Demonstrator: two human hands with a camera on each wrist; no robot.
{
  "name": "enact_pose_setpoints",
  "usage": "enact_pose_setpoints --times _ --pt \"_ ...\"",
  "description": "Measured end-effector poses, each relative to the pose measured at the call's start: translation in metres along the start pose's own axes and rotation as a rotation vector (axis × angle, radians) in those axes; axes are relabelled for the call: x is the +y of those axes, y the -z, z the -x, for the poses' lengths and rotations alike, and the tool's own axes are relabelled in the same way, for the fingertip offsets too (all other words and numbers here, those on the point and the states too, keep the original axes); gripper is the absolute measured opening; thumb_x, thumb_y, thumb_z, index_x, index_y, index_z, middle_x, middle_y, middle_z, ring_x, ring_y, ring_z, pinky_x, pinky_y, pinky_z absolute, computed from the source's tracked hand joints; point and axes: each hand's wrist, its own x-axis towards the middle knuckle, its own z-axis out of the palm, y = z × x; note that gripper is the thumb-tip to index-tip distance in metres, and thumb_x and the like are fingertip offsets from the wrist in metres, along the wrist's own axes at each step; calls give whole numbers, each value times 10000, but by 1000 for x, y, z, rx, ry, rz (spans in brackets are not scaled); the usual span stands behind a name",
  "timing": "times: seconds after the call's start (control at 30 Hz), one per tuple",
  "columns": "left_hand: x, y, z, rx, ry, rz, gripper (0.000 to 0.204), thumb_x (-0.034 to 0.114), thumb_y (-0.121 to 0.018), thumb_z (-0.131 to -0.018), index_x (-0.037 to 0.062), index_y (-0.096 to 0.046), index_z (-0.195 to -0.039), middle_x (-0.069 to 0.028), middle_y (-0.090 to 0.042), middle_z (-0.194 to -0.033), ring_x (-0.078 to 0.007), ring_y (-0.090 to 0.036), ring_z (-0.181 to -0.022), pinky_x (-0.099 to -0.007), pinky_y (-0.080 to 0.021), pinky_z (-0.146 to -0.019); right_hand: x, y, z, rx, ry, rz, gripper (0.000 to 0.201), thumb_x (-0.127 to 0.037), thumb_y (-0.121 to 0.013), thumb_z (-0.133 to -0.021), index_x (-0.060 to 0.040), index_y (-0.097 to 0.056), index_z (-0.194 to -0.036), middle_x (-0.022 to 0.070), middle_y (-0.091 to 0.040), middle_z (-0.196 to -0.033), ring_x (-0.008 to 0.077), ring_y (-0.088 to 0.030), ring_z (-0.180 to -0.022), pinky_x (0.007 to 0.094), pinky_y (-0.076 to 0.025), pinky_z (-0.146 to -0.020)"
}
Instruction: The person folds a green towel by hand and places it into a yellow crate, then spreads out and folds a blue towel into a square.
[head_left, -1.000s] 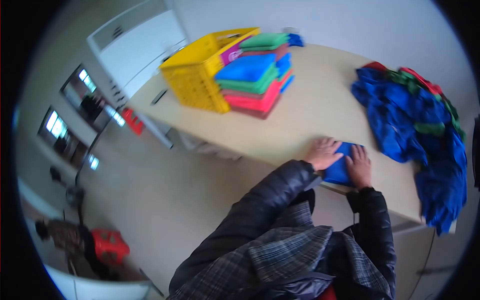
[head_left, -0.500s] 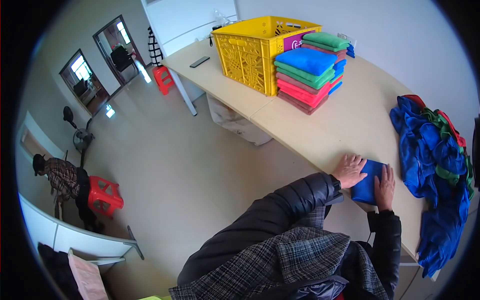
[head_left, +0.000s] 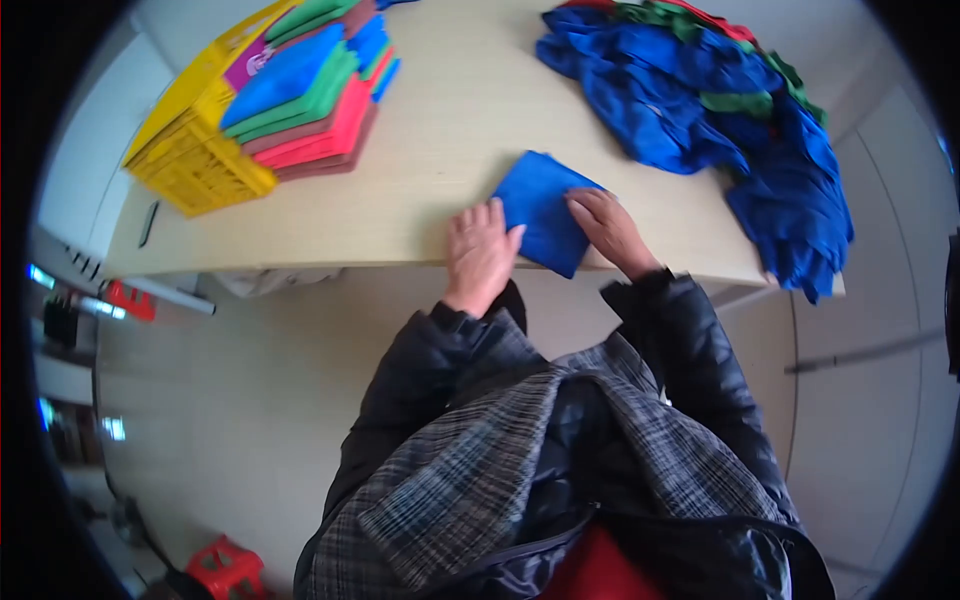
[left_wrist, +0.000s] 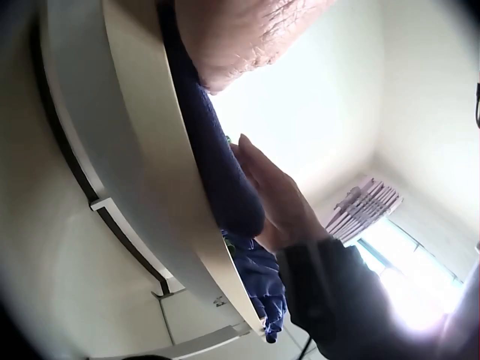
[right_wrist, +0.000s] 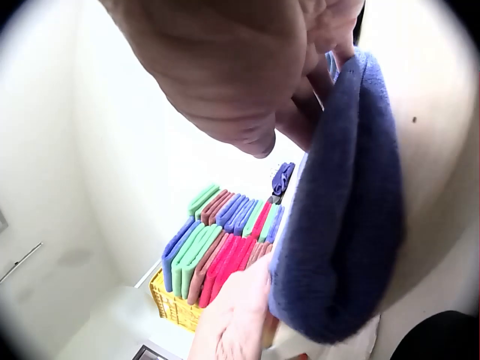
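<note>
A folded blue cloth [head_left: 540,205] lies at the near edge of the beige table [head_left: 440,150]. My left hand [head_left: 482,245] lies flat on the table with straight fingers, its fingertips touching the cloth's left edge. My right hand [head_left: 603,222] rests on top of the cloth's right side and presses it down. In the right wrist view the blue cloth [right_wrist: 349,217] is thick and layered under the right hand's fingers [right_wrist: 300,112], with the left hand [right_wrist: 236,315] beside it. The left wrist view shows the cloth [left_wrist: 225,187] on the table edge under the right hand [left_wrist: 277,202].
A stack of folded cloths in blue, green, pink and red [head_left: 305,100] stands at the far left beside a yellow crate [head_left: 195,155]. A heap of unfolded, mostly blue cloths [head_left: 700,95] fills the far right and hangs over the table's edge. A dark phone-like object [head_left: 148,222] lies past the crate.
The head view has swung to look straight down over the table. Both hands stay on the blue cloth; the left hand now sits at its left edge.
</note>
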Motion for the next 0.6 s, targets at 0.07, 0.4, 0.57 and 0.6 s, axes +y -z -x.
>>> enact_pose_setpoints --times 0.07,0.4,0.57,0.6 --pt "10 10 9 -80 7 33 474 396 -620 -940 -7 -589 -1186 -142 -600 -1031 -312 -552 -980 -446 -439 -884 9 4 -8 -28 -22 -6 287 -213 -570 -991 3 -674 -1148 176 -660 -1207 340 -597 -1144 378 -456 -1009" --pt "14 14 -17 -20 -162 213 482 338 -588 -978 -23 -571 -1297 -209 -556 -1319 -373 -519 -1207 -479 -378 -1068 -26 -41 -5 50 -104 497 537 -338 -578 -947 -29 -533 -1384 185 -477 -1482 385 -370 -1423 550 -279 -1159" --pt "27 -46 -49 -86 -273 272 508 365 -556 -1001 -14 -566 -1338 -206 -482 -1466 -355 -470 -1330 -481 -328 -1137 2 -50 2 34 -129 502 616 -396 -535 -950 -31 -480 -1445 204 -385 -1558 402 -294 -1473 570 -211 -1191" --pt "26 -55 -50 -95 -284 276 508 365 -556 -1001 -14 -566 -1338 -206 -482 -1466 -355 -470 -1330 -481 -328 -1137 7 -51 3 37 -143 501 616 -396 -535 -950 -31 -480 -1445 204 -385 -1558 402 -294 -1473 570 -211 -1191"
